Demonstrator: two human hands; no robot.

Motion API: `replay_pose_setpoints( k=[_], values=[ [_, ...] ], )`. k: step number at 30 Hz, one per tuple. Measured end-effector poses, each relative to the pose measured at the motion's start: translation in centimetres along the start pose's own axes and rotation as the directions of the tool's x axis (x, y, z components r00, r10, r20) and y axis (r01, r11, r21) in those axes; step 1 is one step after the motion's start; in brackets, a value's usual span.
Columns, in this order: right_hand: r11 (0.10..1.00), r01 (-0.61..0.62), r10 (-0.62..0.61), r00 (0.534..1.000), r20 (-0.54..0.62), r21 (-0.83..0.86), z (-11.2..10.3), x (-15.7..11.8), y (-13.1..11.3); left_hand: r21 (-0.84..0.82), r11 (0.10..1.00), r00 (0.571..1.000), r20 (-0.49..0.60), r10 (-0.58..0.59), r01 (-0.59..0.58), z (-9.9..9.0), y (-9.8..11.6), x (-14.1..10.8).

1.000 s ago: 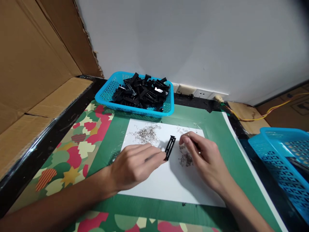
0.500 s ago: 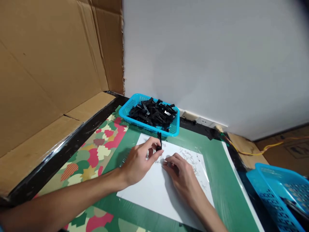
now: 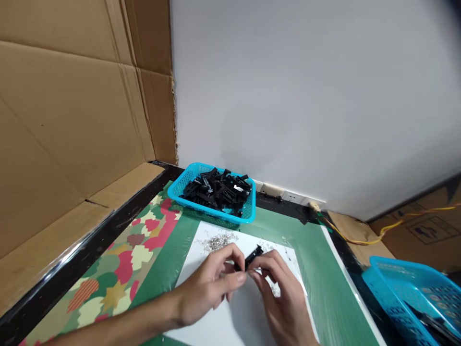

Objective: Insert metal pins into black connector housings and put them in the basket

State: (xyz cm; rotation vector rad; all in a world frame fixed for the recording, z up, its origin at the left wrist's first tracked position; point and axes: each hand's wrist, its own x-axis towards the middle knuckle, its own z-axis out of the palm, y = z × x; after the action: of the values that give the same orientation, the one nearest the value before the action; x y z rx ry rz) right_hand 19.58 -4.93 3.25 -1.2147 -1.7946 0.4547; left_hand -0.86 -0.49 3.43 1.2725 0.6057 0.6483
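Observation:
My left hand (image 3: 216, 278) is closed in a pinch on one end of a narrow black plastic piece (image 3: 254, 256), held tilted above a white sheet (image 3: 201, 307). My right hand (image 3: 283, 288) is closed too, thumb and fingertips pressed together against the side of the black piece. Whatever lies between the right fingertips is hidden. Small silvery metal bits (image 3: 219, 241) are heaped on the sheet just beyond my left hand. More of them are scattered near the right hand, partly covered by it.
A blue basket (image 3: 201, 209) piled with similar black plastic pieces (image 3: 218, 190) stands behind the sheet. At the right is another blue basket (image 3: 389, 283) with dark items inside. Cardboard (image 3: 72, 120) walls the left; sockets (image 3: 292, 197) and a yellow cable (image 3: 382, 235) run along the wall.
My right hand has come up to the black piece in my left hand. The piece has tipped from upright to slanting right. The view has shifted, so the baskets appear lower.

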Motion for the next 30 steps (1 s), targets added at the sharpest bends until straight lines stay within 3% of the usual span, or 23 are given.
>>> replay_pose_setpoints(
  k=[7, 17, 24, 30],
  values=[
    [0.991, -0.07, 0.074, 0.997, -0.034, 0.111, 0.6, -0.3, -0.4, 0.04, 0.997, 0.998, 0.007, -0.059, 0.058, 1.0, -0.6, -0.3],
    [0.992, -0.043, 0.05, 0.997, -0.059, 0.117, 0.7, -0.7, -0.4, -0.015, 0.996, 0.995, 0.022, -0.093, 0.093, 1.2, -0.6, -0.4],
    [0.998, 0.0, -0.002, 1.0, 0.029, 0.068, -0.6, -0.1, -0.3, 0.104, 0.991, 0.996, -0.029, -0.085, 0.088, 0.7, 0.0, -0.3],
    [0.976, 0.184, -0.171, 0.979, 0.111, -0.114, -1.3, 0.2, 0.1, 0.401, 0.916, 0.998, -0.069, 0.001, 0.027, 1.1, 1.5, -0.5]
  ],
)
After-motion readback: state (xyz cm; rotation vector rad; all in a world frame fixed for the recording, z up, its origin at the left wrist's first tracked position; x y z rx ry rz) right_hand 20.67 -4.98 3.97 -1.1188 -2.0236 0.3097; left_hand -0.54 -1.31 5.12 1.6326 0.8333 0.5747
